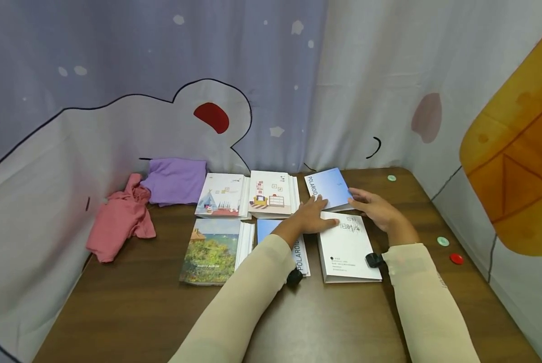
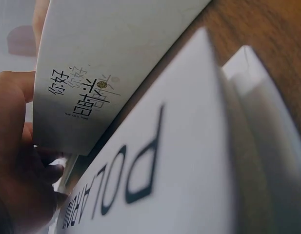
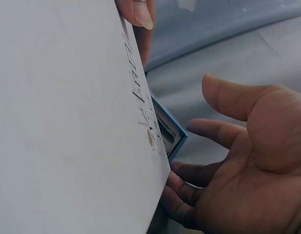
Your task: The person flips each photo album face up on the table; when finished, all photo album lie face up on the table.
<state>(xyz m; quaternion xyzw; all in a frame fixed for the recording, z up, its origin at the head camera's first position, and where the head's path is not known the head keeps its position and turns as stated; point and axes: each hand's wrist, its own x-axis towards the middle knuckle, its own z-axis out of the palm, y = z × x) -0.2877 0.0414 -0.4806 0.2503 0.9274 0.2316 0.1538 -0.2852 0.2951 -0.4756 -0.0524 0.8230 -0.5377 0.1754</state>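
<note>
A white photo album (image 1: pixel 345 252) with dark lettering lies in the front row at the right. Behind it sits a blue and white POLAROID album (image 1: pixel 329 184), turned at an angle. My left hand (image 1: pixel 308 217) reaches over both: its thumb lies at the white album's back edge and its fingertips touch the blue album's near left corner. My right hand (image 1: pixel 380 209) is at the blue album's right side, fingers spread, fingertips at its edge. In the right wrist view, the right hand (image 3: pixel 252 156) has its thumb raised apart from the albums.
Left of the hands, another POLAROID album (image 1: pixel 301 254) is partly covered by the left arm. Beside it lies a landscape photo album (image 1: pixel 212 249), with illustrated albums (image 1: pixel 271 194) behind. Purple cloth (image 1: pixel 176 181) and pink cloth (image 1: pixel 121 219) lie at left; a red disc (image 1: pixel 456 258) and green discs (image 1: pixel 443 241) at right.
</note>
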